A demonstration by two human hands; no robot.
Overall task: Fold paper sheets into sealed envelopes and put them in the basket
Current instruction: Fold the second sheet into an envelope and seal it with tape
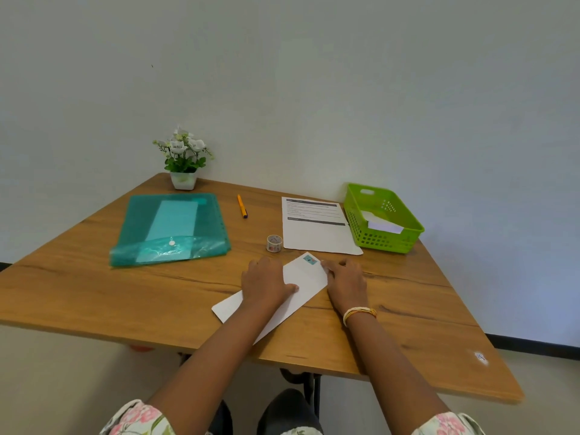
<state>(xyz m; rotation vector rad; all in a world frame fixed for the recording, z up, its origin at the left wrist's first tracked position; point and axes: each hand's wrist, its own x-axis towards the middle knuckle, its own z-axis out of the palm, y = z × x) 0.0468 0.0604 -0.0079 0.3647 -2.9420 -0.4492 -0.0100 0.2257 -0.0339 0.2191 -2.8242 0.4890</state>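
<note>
A folded white paper envelope [306,277] lies slantwise near the table's front edge, with a teal sticker [310,259] on its far end. My left hand [266,282] presses flat on its middle. My right hand [345,282] rests on the table at its right edge, fingertips touching the far end by the sticker. A small roll of patterned tape [274,243] stands just beyond the envelope. Printed paper sheets [317,230] lie behind it. The green basket [408,221] at the right holds folded white paper [381,223].
A teal plastic document folder [171,229] lies at the left of the wooden table [94,293]. An orange pen [242,206] lies behind the middle. A potted white flower [183,161] stands at the back by the wall.
</note>
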